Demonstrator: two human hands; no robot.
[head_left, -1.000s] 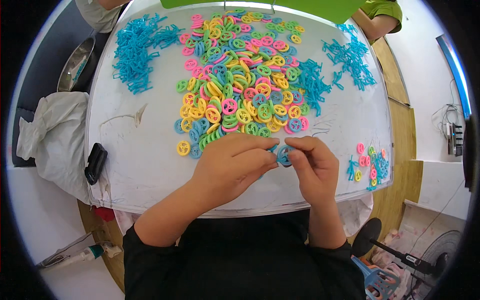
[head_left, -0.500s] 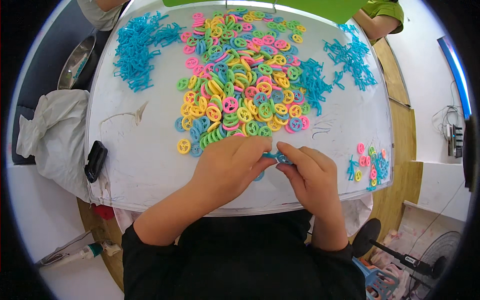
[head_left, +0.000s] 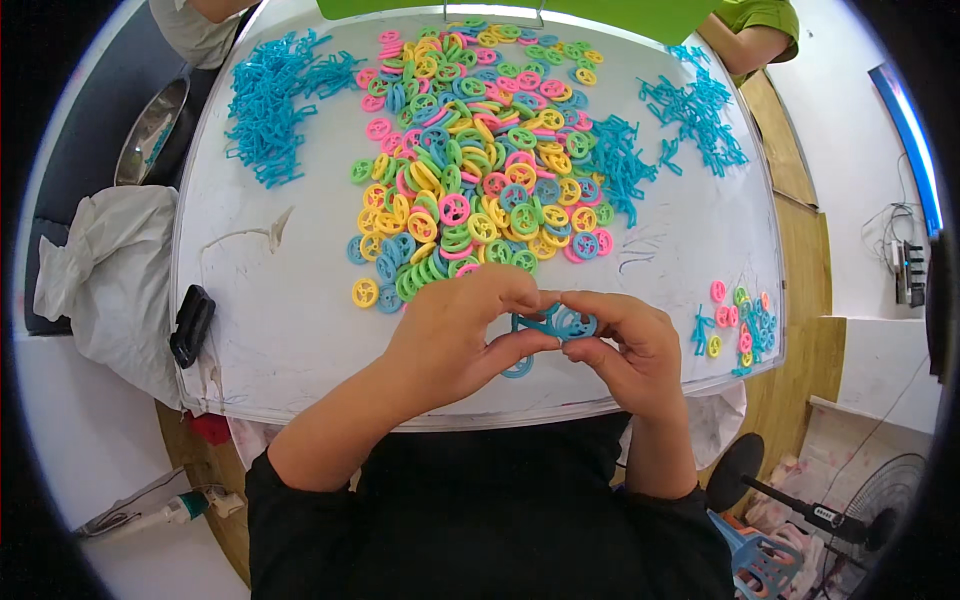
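Note:
Over the near edge of the table, my two hands meet at chest level. My left hand (head_left: 455,325) pinches a small teal plastic link piece (head_left: 532,322) between thumb and fingers. Thumb and fingertips of my right hand (head_left: 632,350) close on a blue spoked plastic wheel (head_left: 574,323), which touches the link piece; whether the two are joined I cannot tell. Another blue wheel (head_left: 518,368) lies on the table under my left hand, partly hidden. Just beyond my hands spreads a big pile of pink, yellow, green and blue wheels (head_left: 485,150).
Teal link pieces (head_left: 270,110) heap at the far left, with more teal pieces (head_left: 700,120) at the far right. A small mixed cluster (head_left: 745,325) sits at the right edge. A black case (head_left: 192,325) lies at left. Another person's arm (head_left: 745,45) rests at the far right.
My fingers have shifted around the pieces, and the blue wheel now shows more fully between them. The view has moved slightly.

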